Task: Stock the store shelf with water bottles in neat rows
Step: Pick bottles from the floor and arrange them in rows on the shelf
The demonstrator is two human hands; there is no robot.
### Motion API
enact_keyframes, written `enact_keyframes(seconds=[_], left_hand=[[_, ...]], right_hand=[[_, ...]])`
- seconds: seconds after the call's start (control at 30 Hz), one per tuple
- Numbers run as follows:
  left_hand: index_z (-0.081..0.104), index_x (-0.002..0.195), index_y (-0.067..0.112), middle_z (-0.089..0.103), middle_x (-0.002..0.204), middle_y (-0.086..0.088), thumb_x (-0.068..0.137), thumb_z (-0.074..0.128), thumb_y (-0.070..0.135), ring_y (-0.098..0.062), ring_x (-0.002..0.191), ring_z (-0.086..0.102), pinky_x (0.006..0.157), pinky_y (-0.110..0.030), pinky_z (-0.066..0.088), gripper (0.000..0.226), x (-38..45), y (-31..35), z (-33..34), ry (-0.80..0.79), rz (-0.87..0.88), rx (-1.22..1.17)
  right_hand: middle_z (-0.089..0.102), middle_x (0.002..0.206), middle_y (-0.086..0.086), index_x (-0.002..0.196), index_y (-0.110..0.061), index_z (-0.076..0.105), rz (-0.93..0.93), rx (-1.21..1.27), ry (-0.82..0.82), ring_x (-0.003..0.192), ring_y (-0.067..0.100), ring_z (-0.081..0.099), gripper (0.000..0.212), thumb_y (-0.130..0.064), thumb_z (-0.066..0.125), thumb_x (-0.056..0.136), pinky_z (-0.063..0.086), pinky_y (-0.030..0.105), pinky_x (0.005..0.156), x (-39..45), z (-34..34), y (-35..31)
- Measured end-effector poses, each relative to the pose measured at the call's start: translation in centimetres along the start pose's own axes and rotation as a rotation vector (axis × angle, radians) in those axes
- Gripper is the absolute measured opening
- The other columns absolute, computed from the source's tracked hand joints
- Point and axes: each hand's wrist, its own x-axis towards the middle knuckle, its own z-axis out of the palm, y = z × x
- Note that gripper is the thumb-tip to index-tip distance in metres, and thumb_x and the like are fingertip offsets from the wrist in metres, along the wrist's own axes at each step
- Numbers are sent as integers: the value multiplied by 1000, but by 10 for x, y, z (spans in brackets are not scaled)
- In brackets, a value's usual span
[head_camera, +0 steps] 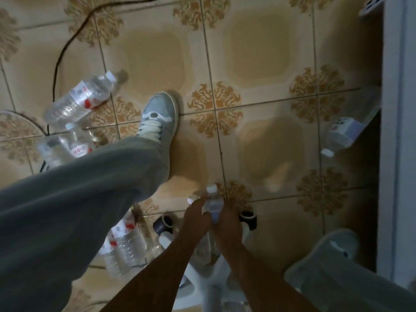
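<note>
A clear water bottle [213, 202] with a white cap stands upright low in the middle of the view. My right hand [227, 224] grips its body from the right. My left hand [197, 216] holds it from the left, thumb against the label. A second white cap [191, 200] peeks out beside my left fingers; its bottle is hidden. Several more bottles lie on the tiled floor: one at the left [80, 99], two below it [75, 145], and a cluster [123, 243] by my left forearm. One bottle [341, 134] lies on the white shelf [369, 113] at the right.
My grey trouser leg and sneaker [157, 122] stretch across the left. A white chair base [209, 280] with black casters [165, 222] sits under my arms. A black cable [59, 55] loops over the floor at the upper left. A pale plastic object [333, 262] stands at the lower right.
</note>
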Motion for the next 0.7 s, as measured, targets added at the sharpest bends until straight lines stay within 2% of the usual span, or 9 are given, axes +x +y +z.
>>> enact_keyframes(seconds=[0.13, 0.2, 0.27, 0.33, 0.43, 0.53, 0.6, 0.63, 0.7], left_hand=[[44, 139, 10, 45, 144, -10, 95, 45, 5, -23, 131, 43, 101, -20, 29, 44, 0, 4, -2, -27, -17, 22], [47, 137, 11, 47, 143, -9, 95, 45, 8, -21, 130, 44, 97, -16, 28, 42, -2, 12, -13, -45, -7, 47], [46, 138, 10, 45, 144, -6, 96, 45, 11, -20, 131, 42, 96, -14, 27, 42, -6, 24, -27, -71, 29, 82], [44, 140, 8, 40, 148, -8, 96, 46, 12, -22, 134, 39, 105, -21, 28, 44, -12, 41, -42, -79, 51, 110], [50, 136, 6, 47, 143, -11, 89, 48, 7, -25, 129, 45, 108, -32, 36, 47, -29, 69, -54, -114, 114, 151], [67, 117, 9, 66, 118, -8, 70, 48, 7, -25, 111, 61, 96, -39, 49, 51, -54, 101, -50, -152, 283, 70], [71, 107, 14, 72, 93, 1, 72, 46, -5, -19, 93, 68, 79, -29, 56, 47, -88, 134, -45, -161, 370, -86], [71, 105, 16, 73, 85, 5, 78, 46, -11, -13, 84, 69, 70, -22, 56, 46, -107, 152, -43, -168, 419, -147], [71, 106, 16, 73, 84, 6, 83, 51, -12, -5, 75, 68, 61, -14, 52, 42, -149, 184, -33, -212, 513, -217]], right_hand=[[66, 97, 9, 104, -7, 66, -43, 175, -75, 95, 29, 66, 22, -9, 72, 82, 55, 43, 84, 8, -2, 4], [68, 84, 2, 90, -14, 69, -58, 187, -82, 88, 24, 68, 14, -6, 74, 80, 55, 37, 76, 11, -8, 10], [66, 85, -1, 96, -13, 69, -79, 214, -80, 87, 21, 67, 19, -8, 75, 79, 50, 26, 67, 7, -26, 7], [65, 96, -3, 113, -16, 63, -72, 315, -42, 95, 18, 65, 36, -10, 76, 81, 48, 14, 67, 0, -51, 1], [65, 105, -2, 119, -13, 61, -111, 417, 46, 100, 18, 64, 43, -14, 79, 80, 52, 25, 77, -14, -102, -18], [66, 109, -4, 118, -15, 60, -256, 453, 126, 102, 16, 65, 45, -16, 80, 78, 52, 20, 72, -36, -162, -37], [65, 109, -7, 119, -17, 58, -338, 464, 203, 102, 13, 63, 48, -14, 81, 77, 50, 13, 70, -59, -203, -48], [65, 109, -8, 119, -18, 58, -363, 476, 246, 101, 11, 63, 48, -16, 81, 76, 52, 14, 72, -72, -222, -51], [70, 110, -4, 118, -18, 61, -392, 540, 362, 98, 10, 67, 50, -22, 79, 72, 57, 27, 79, -106, -259, -50]])
